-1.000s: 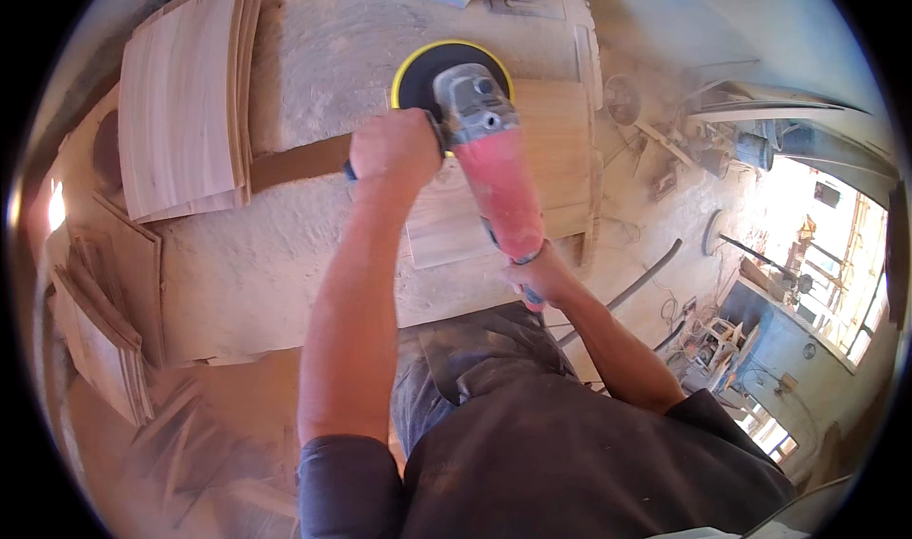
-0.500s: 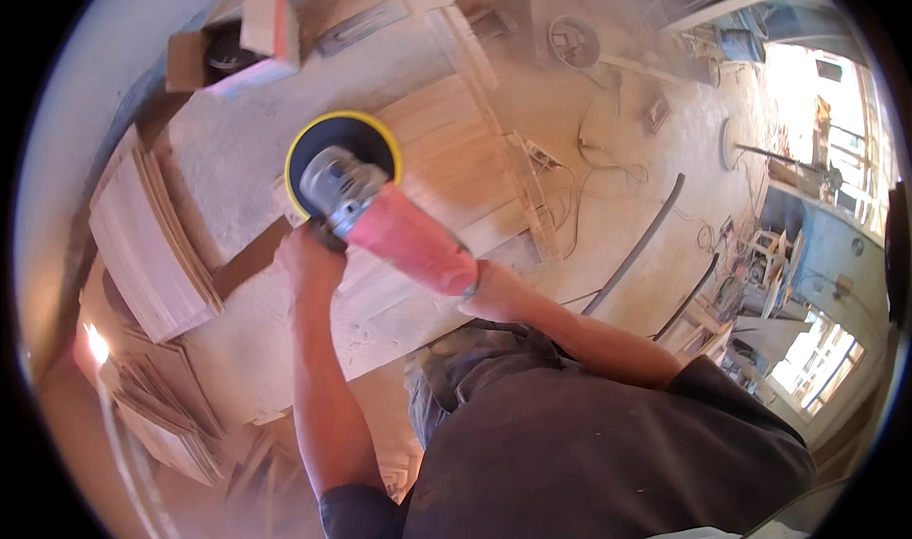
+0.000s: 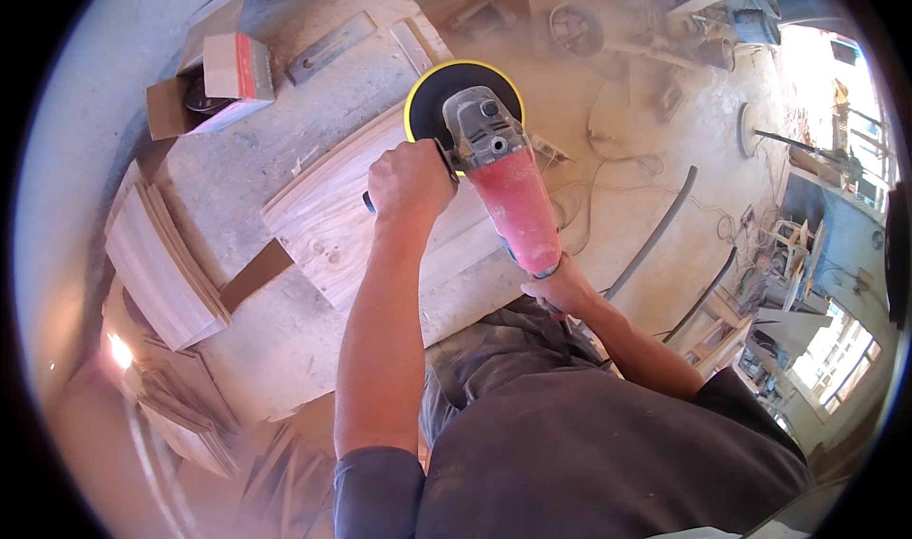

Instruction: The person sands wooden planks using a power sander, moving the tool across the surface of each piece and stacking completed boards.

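The left hand [image 3: 410,180] is clenched around the black side handle of the sander [image 3: 494,164], and the right hand [image 3: 560,287] grasps the rear end of its red body, close to the person's waist. The yellow-rimmed disc [image 3: 427,97] rests on the far end of a pale wooden panel [image 3: 332,221], which lies on a dusty workbench [image 3: 237,330]. A stack of thin boards [image 3: 157,259] lies at the left of the bench, and an open cardboard box [image 3: 204,88] stands at the far corner. The disc is very near the edge of the panel, so I think it could slip off there and round the corner or gouge the wood if it tilts. No clamp is visible, so the panel may shift under the pressure. The air is full of fine dust, which could hide the surface
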The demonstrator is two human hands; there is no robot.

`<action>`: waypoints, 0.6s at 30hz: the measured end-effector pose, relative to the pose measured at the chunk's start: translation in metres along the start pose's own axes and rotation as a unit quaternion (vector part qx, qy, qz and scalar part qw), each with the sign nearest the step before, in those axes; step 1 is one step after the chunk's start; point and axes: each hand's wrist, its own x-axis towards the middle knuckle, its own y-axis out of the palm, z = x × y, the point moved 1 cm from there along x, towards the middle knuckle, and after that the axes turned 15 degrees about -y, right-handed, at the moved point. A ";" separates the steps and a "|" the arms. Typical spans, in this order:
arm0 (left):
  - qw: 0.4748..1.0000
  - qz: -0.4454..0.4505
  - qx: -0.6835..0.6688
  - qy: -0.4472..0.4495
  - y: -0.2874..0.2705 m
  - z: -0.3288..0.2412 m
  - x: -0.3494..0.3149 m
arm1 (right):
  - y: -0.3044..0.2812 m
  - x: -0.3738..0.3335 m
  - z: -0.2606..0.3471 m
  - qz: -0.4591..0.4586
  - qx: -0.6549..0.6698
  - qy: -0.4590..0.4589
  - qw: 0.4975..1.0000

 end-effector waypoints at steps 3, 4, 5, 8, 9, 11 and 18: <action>1.000 -0.004 0.005 -0.007 0.008 0.003 -0.013 | 0.014 -0.006 -0.019 -0.080 -0.049 -0.158 0.983; 0.999 -0.006 0.003 -0.032 0.016 0.013 -0.017 | 0.019 -0.007 -0.022 -0.125 -0.073 -0.244 0.959; 0.998 -0.009 0.002 -0.056 0.025 0.024 -0.021 | 0.021 -0.006 -0.016 -0.074 -0.088 -0.200 0.973; 0.995 -0.017 -0.009 -0.102 0.039 0.063 -0.038 | 0.024 -0.004 0.002 0.036 -0.107 -0.144 0.983; 0.993 -0.015 -0.019 -0.113 0.043 0.075 -0.042 | 0.029 0.001 -0.002 0.037 -0.096 -0.174 0.979; 0.989 -0.019 -0.038 -0.140 0.043 0.082 -0.044 | 0.029 0.002 0.000 0.041 -0.089 -0.198 0.975; 0.999 -0.019 0.005 -0.033 0.005 0.000 -0.004 | -0.012 0.006 0.003 -0.021 0.003 -0.086 0.996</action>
